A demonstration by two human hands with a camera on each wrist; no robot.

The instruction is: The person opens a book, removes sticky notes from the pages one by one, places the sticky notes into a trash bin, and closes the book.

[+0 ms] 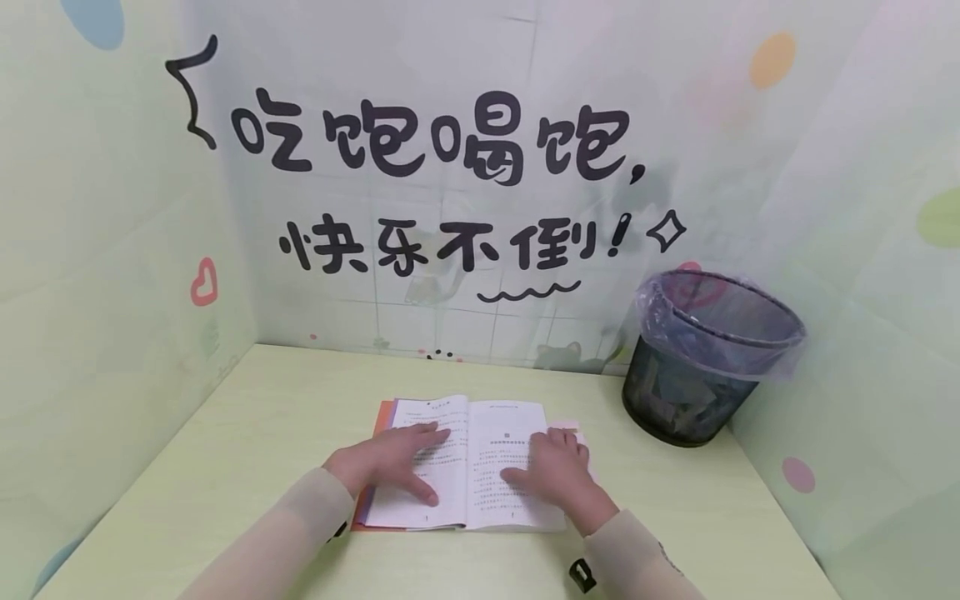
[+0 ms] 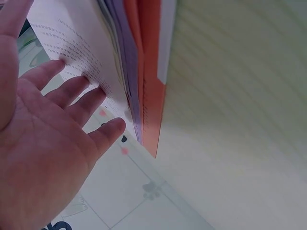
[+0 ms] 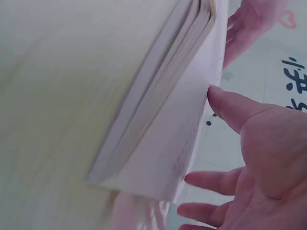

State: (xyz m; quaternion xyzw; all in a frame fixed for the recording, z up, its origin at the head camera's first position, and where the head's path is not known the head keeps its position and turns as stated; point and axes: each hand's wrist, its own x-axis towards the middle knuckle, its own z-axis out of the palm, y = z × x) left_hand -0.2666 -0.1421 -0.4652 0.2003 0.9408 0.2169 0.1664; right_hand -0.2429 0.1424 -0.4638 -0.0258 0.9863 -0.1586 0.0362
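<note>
An open book [image 1: 501,500] lies on the table, its printed pages facing up and an orange cover edge [image 1: 382,417] showing along the left. My left hand [image 1: 386,458] rests on the left page with its fingers spread. On the right page lies my right hand [image 1: 561,468], fingers towards the outer edge. From the left wrist, the fingertips touch the printed page [image 2: 79,40] beside purple and orange layers. The right wrist view has the thumb and extended fingers against the page [image 3: 158,163]. Something pink [image 1: 566,424] sticks out past the book's right side.
A black mesh bin [image 1: 678,396] with a purple translucent liner stands at the back right of the pale table [image 1: 300,400]. Light printed sheets with large black characters form the back wall [image 1: 420,50], and similar walls close both sides.
</note>
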